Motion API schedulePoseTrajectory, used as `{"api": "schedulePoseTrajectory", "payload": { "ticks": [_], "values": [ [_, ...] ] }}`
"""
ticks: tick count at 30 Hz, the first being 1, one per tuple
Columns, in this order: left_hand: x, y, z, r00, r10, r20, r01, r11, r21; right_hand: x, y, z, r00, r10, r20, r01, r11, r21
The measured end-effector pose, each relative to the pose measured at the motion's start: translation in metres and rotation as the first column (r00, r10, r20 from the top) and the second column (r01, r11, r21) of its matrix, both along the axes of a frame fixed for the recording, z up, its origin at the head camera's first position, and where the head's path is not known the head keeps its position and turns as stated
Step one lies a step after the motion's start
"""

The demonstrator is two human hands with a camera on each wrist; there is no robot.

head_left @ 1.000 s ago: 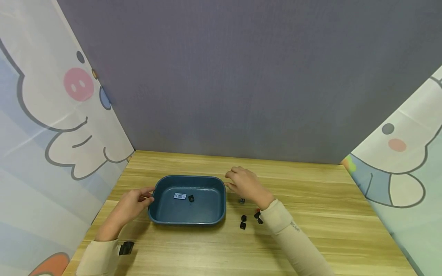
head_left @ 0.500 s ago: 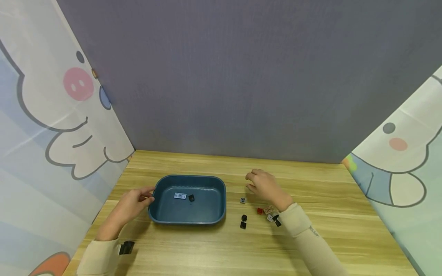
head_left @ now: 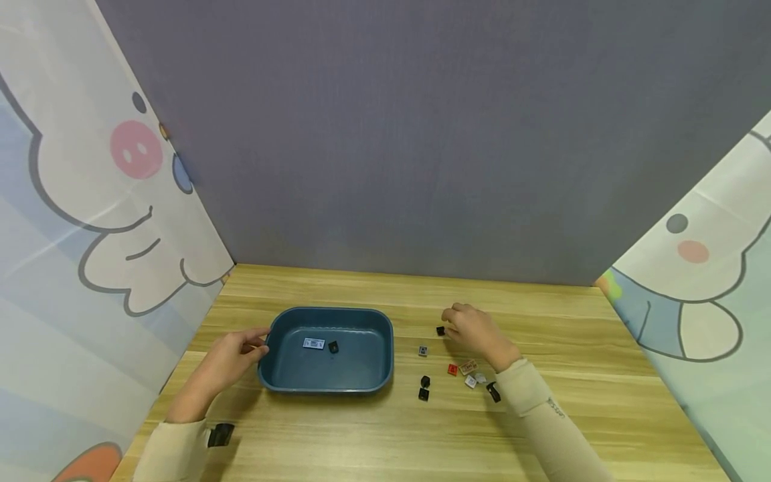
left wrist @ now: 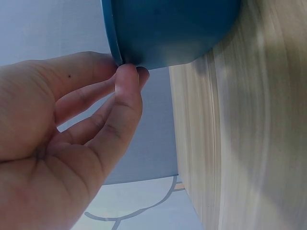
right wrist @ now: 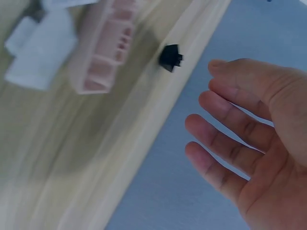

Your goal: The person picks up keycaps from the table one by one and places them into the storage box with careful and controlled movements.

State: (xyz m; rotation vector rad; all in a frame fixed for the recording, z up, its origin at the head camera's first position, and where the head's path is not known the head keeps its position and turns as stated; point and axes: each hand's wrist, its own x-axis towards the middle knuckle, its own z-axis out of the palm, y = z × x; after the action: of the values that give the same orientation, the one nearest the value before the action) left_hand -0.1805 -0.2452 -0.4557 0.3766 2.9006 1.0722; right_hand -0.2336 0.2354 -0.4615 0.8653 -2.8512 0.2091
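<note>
My left hand (head_left: 231,358) pinches the left rim of a dark blue plastic basin (head_left: 385,375); the left wrist view shows thumb and fingers meeting at the basin's edge (left wrist: 111,28). Inside lie a long pale blue keycap (head_left: 314,343) and a black keycap (head_left: 333,347). My right hand (head_left: 478,333) hovers low over the table, right beside another black keycap (head_left: 440,331). In the right wrist view that hand (right wrist: 254,124) has loosely bent fingers with nothing between them, apart from a black keycap (right wrist: 170,57).
More keycaps lie right of the basin: a grey one (head_left: 423,351), a red one (head_left: 452,369), a long pinkish one (head_left: 468,367), a white one (head_left: 470,381) and two black ones, the nearer (head_left: 423,395) close to the other. A grey panel (head_left: 385,167) stands behind the table.
My right hand has moved right, away from the basin's right rim, uncovering the red, pinkish and white keycaps and a black one. The left hand and basin have stayed put.
</note>
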Motion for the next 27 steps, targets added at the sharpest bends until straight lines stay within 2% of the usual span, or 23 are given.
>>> {"api": "schedulePoseTrajectory", "payload": {
  "ticks": [10, 17, 27],
  "values": [
    [0.000, 0.000, -0.003, 1.000, 0.001, -0.001, -0.001, 1.000, 0.020, -0.004, 0.003, -0.012, 0.995, -0.026, 0.098, 0.028, 1.000, -0.012],
    [-0.001, 0.000, -0.002, 1.000, 0.003, -0.014, -0.003, 1.000, 0.009, -0.008, 0.001, -0.017, 0.996, -0.005, 0.090, 0.004, 1.000, 0.003],
    [-0.001, -0.001, -0.002, 1.000, 0.004, -0.002, -0.004, 1.000, 0.013, -0.010, -0.004, -0.018, 0.990, -0.053, 0.130, 0.052, 0.999, 0.010]
  ]
}}
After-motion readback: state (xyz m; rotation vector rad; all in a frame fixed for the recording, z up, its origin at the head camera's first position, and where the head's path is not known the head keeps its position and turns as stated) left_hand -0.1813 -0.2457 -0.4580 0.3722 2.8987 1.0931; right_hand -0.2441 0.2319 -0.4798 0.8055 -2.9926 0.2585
